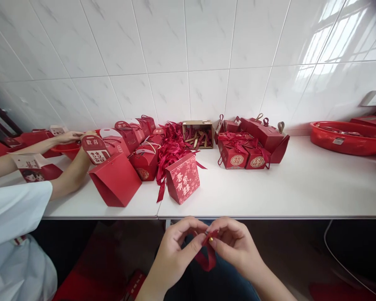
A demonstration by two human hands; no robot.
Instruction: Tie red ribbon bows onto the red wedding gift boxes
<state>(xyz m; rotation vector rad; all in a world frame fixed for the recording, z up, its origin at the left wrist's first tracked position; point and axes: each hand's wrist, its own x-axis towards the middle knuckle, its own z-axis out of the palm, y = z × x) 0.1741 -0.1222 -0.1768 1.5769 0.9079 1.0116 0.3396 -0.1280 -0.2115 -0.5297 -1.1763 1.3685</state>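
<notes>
My left hand (175,251) and my right hand (235,244) meet below the front edge of the white table (301,188). Both pinch a short red ribbon (207,257) that loops down between them; a small gold bead shows at my right fingertips. Straight ahead on the table stands a red gift box with gold writing (183,177), beside a heap of loose red ribbons (169,148). A small open cardboard box (198,133) holding ribbon pieces sits against the wall.
Finished red boxes with ribbon bows (247,144) cluster at centre right. A red basin (347,138) sits far right. At left, another person in a white sleeve (15,205) handles red boxes (114,177) with both hands.
</notes>
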